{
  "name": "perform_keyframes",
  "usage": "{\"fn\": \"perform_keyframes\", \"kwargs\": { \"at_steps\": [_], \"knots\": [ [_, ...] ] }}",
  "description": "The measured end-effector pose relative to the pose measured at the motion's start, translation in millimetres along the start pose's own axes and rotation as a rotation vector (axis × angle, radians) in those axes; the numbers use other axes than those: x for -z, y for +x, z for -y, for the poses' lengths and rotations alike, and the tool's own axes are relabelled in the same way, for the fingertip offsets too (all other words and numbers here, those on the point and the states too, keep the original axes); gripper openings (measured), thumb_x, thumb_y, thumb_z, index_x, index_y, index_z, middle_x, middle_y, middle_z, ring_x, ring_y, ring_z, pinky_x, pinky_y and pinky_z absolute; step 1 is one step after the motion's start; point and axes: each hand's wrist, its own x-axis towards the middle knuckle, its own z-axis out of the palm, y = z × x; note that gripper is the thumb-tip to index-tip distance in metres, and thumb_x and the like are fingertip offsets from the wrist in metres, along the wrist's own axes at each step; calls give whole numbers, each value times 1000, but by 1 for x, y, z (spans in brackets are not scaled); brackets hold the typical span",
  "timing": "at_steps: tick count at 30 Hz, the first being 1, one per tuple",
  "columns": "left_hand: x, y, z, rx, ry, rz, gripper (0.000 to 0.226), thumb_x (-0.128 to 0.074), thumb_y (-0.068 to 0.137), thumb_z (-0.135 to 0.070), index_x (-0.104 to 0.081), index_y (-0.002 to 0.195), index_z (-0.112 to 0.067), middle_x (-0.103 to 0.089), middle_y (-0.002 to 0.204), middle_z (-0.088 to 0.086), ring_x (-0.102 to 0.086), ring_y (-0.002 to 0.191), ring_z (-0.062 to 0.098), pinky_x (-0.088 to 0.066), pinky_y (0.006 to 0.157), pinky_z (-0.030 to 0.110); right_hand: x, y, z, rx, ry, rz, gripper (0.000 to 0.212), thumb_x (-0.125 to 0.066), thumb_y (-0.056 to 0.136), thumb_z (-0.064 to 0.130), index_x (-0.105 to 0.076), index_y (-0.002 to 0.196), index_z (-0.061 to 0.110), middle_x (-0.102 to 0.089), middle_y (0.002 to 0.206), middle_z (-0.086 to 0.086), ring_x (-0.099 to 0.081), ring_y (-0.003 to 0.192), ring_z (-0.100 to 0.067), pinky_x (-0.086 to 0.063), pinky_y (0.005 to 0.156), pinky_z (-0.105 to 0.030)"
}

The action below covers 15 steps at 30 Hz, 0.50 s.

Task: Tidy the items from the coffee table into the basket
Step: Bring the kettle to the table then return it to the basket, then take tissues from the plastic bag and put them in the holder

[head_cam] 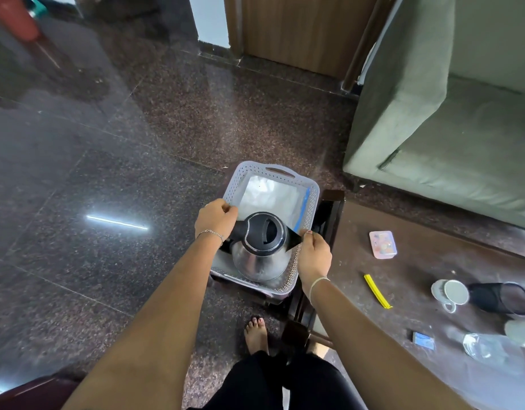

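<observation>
1. Hands first: the left hand [215, 220] is closed round the black handle of the kettle [259, 250], and the right hand [313, 257] pinches its black spout between thumb and fingers — both grips hold the kettle
2. Kettle, steel with a black lid, sits upright between the two grips, in the near part of the basket [310, 192]; whether its base rests on the basket floor I cannot tell
3. Beyond the grips, in the far part of the basket, lies a clear plastic bag [268, 196] with a blue strip along one edge
4. Basket is pale, perforated, and stands on a dark low stand beside the table [418, 261], which lies to the right of the right grip
5. On the table, well right of the right grip — a pink box [383, 244], a yellow strip [377, 290], a white mug [452, 292] on its side, a black mesh holder [502, 297], a small blue packet [423, 340] and a clear bottle [483, 346]
6. Near the person's bare foot [256, 334], the floor is dark polished stone
</observation>
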Motion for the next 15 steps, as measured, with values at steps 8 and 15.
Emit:
{"fn": "perform_keyframes", "kwargs": {
  "at_steps": [8, 15],
  "knots": [
    [-23, -2, -97, -146, 59, -22, 13, -50, 84, -26, -59, 83, -17, -65, 86, 6, -54, 79, 25, -42, 68, 29, 37, 44, 17, 24, 19, 107, 25, -50, 90, 20, -71, 104, 20, -70, 100, 4, -61, 88, -14, -40, 76, -22],
    [-103, 2, -142, -1, 140, 166, 21, -51, 85, -20, -58, 103, -11, -64, 101, 9, -61, 99, 29, -50, 84, 38, 51, 106, 10, 17, -77, 321, 24, -53, 90, 20, -63, 112, 19, -66, 98, 7, -61, 82, -7, -45, 66, -17]
  ]
}}
